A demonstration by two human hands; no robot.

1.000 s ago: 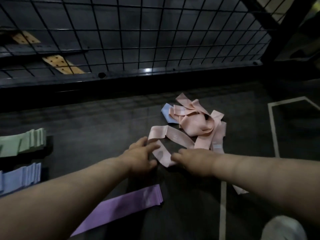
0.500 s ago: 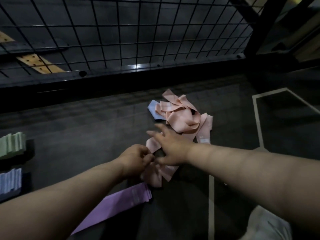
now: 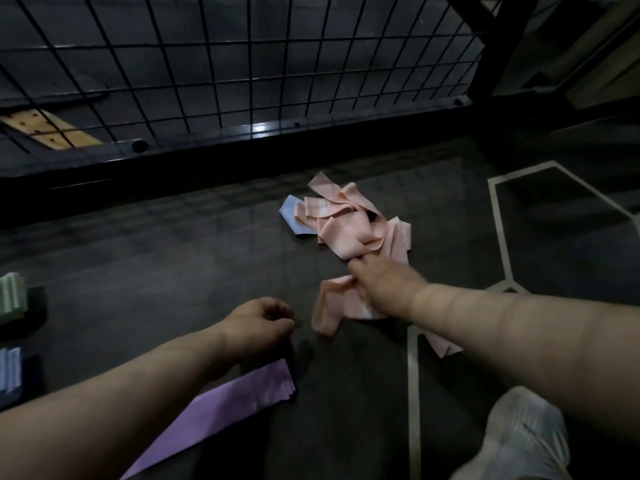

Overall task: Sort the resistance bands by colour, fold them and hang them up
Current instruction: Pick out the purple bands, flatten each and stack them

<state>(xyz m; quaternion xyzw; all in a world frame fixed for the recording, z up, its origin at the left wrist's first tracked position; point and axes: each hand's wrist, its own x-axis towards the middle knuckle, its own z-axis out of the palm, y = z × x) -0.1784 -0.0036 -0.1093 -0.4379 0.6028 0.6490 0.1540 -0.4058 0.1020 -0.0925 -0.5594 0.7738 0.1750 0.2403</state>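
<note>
I work on the floor (image 3: pixel 173 271), and the move to come depends on how the loose pink band (image 3: pixel 334 308) lies to my hands. It is in the middle, with its long axis running about left to right. Its right end passes under my right forearm and its left end is folded up near my left hand (image 3: pixel 258 323). My right hand (image 3: pixel 379 291) lies on top of this band with the fingers curled, and I judge that it pinches the band at the far edge, though blur makes this not fully sure. Its fingertips reach the near edge of the pink pile (image 3: pixel 349 230), which lies farther and a little to the right, so the right hand is clearly the nearer one to the pile. A blue band (image 3: pixel 292 216) shows from under the pile's left side. My left hand is loosely curled and holds nothing; it is just beside the band's left end, not touching. A purple band (image 3: pixel 239 398) lies near, under my left arm. The green stack (image 3: pixel 12 299) and blue stack (image 3: pixel 8 368) are far to the left.
</note>
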